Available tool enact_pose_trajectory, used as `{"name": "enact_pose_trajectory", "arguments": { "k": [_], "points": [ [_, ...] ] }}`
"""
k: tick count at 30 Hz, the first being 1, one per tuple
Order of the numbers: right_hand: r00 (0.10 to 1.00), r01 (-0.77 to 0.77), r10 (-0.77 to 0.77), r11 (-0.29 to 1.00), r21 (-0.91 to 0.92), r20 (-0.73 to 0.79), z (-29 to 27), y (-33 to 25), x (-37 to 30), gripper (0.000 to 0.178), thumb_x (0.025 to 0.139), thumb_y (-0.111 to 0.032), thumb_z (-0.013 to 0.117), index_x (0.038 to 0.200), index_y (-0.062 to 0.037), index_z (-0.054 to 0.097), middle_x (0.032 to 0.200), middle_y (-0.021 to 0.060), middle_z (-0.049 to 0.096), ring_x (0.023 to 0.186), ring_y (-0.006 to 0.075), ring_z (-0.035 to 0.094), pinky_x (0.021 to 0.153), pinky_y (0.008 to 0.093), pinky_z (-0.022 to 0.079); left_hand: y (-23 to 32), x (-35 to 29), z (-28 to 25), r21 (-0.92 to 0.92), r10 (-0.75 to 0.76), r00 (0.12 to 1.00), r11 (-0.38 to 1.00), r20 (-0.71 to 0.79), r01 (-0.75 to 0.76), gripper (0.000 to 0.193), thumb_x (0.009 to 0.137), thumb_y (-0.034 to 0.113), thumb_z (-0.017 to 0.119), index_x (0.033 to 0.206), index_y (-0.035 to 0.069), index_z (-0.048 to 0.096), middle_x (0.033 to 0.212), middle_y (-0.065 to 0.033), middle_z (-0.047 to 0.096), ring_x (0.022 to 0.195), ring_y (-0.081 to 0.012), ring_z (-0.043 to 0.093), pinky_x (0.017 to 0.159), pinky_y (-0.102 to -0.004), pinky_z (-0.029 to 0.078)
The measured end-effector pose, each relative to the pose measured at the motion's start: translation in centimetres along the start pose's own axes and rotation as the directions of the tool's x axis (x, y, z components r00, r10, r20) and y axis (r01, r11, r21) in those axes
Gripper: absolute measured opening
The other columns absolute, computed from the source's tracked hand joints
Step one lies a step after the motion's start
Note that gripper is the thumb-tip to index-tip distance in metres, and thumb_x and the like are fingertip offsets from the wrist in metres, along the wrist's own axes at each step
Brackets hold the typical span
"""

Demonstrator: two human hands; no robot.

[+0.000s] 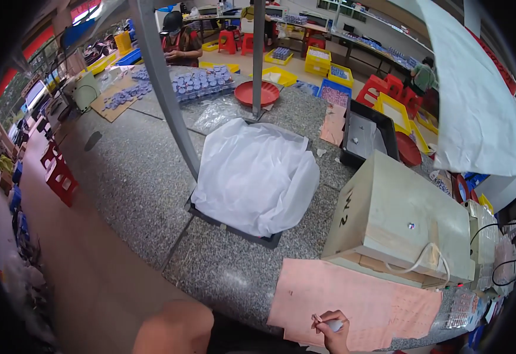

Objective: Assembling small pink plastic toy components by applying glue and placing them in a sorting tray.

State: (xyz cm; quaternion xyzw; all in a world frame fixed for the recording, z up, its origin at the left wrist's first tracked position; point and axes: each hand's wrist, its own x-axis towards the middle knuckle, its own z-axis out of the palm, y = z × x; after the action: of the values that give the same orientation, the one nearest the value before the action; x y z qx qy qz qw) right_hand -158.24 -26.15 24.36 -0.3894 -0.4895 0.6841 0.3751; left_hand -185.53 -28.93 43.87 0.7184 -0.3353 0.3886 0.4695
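My right hand is low in the view, above a pink paper sheet that lies on the speckled stone table. Its thumb and fingers are pinched together around a small thing at their tips, too small to name. A whitish patch shows between the fingers and palm; I cannot tell what it is. My left hand is out of sight. A bare rounded limb, apparently a knee, shows at the lower edge.
Ahead, a dark tray lies under a crumpled white sheet. A pale box-shaped machine with a cable stands to the right. Beyond are a black bin, a red dish, metal posts and a seated person.
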Motion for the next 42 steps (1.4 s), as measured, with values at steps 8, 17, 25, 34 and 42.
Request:
{"name": "enact_pose_trajectory", "arguments": {
  "k": [8, 17, 25, 34, 42],
  "points": [
    [0.910, -0.131, 0.119, 0.991, -0.003, -0.398, 4.9, 1.8, 9.6, 0.013, 0.070, -0.006, 0.060, 0.076, -0.0005, 0.049, 0.069, 0.0084, 0.053, 0.060, 0.0134, 0.052, 0.052, 0.0225, 0.043, -9.5, -27.1, -30.9, -0.204, -0.154, -0.135, 0.790, -0.979, 0.578, 0.035, 0.080, 0.030, 0.048, 0.105, 0.006, 0.046, 0.095, -0.0076, 0.054, 0.092, -0.0157, 0.047, 0.083, -0.0290, 0.032],
    [0.843, -0.143, 0.194, 0.980, 0.139, -0.502, 7.5, 4.1, 18.7, 0.011, 0.071, -0.004, 0.059, 0.076, -0.0007, 0.050, 0.067, 0.0072, 0.053, 0.057, 0.0123, 0.051, 0.052, 0.0232, 0.042, -13.8, -48.4, -51.4, 0.116, 0.070, 0.156, -0.395, -0.985, 0.911, 0.032, 0.069, 0.013, 0.056, 0.099, 0.003, 0.050, 0.101, -0.0188, 0.049, 0.099, -0.0305, 0.044, 0.085, -0.0367, 0.033],
    [0.728, -0.133, 0.199, 0.980, 0.149, -0.656, 7.6, 4.0, 23.3, 0.011, 0.071, -0.004, 0.059, 0.075, -0.0004, 0.050, 0.068, 0.0076, 0.053, 0.058, 0.0122, 0.051, 0.051, 0.0234, 0.042, -13.1, -55.9, -65.6, 0.222, -0.037, 0.468, -0.912, -0.883, 0.346, 0.046, 0.071, 0.009, 0.048, 0.115, 0.001, 0.037, 0.122, -0.0203, 0.032, 0.113, -0.0339, 0.031, 0.094, -0.0366, 0.026],
    [0.651, -0.161, 0.254, 0.967, 0.196, -0.715, 6.3, 5.0, 27.7, 0.013, 0.070, -0.004, 0.061, 0.075, -0.0003, 0.049, 0.069, 0.0081, 0.053, 0.058, 0.0123, 0.050, 0.053, 0.0238, 0.042, -11.0, -59.4, -71.2, -0.233, 0.206, -0.122, -0.930, -0.971, 0.286, 0.033, 0.076, 0.013, 0.042, 0.108, 0.011, 0.045, 0.098, -0.0131, 0.051, 0.095, -0.0276, 0.049, 0.069, -0.0373, 0.043],
    [0.683, -0.124, 0.171, 0.985, 0.117, -0.710, 7.4, 4.1, 25.9, 0.012, 0.071, -0.005, 0.060, 0.075, -0.0004, 0.049, 0.068, 0.0078, 0.052, 0.056, 0.0118, 0.049, 0.054, 0.0244, 0.043, -12.0, -58.5, -68.7, 0.071, 0.076, 0.418, -0.943, -0.905, 0.324, 0.010, 0.072, 0.012, 0.045, 0.075, 0.008, 0.053, 0.082, -0.0078, 0.051, 0.080, -0.0228, 0.052, 0.060, -0.0348, 0.044]
  ]
}}
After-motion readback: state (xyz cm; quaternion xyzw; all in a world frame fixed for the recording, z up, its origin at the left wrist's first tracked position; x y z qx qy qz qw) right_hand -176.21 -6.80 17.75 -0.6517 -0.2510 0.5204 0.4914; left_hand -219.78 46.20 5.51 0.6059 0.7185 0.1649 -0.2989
